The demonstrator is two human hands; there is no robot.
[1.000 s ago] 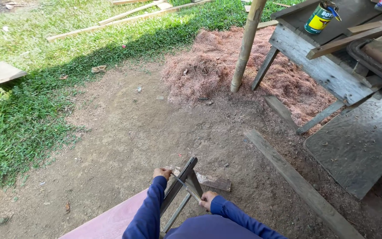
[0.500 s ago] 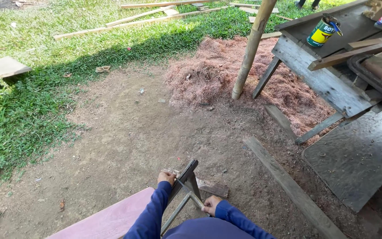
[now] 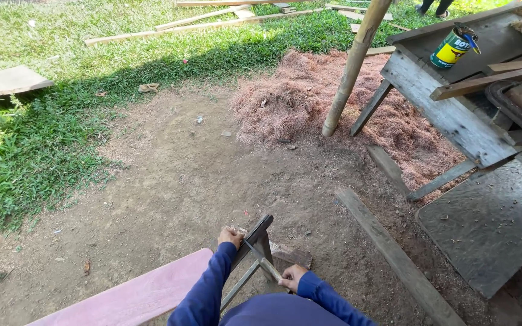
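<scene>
A dark wooden frame of joined slats stands on the dirt right in front of me. My left hand grips its top rail on the left side. Lower on the right, my right hand holds a thin slanted slat. Both arms wear blue sleeves. A pinkish wooden board lies under my left arm, running to the lower left.
A pile of reddish sawdust surrounds a bamboo post. At right stands a rough wooden workbench with a yellow-green can. A dark panel and a long plank lie on the ground. Grass with loose boards lies beyond.
The view has shifted slightly, so the scene sits a little more to the right and more of the pinkish board shows. Both hands keep their grip on the frame.
</scene>
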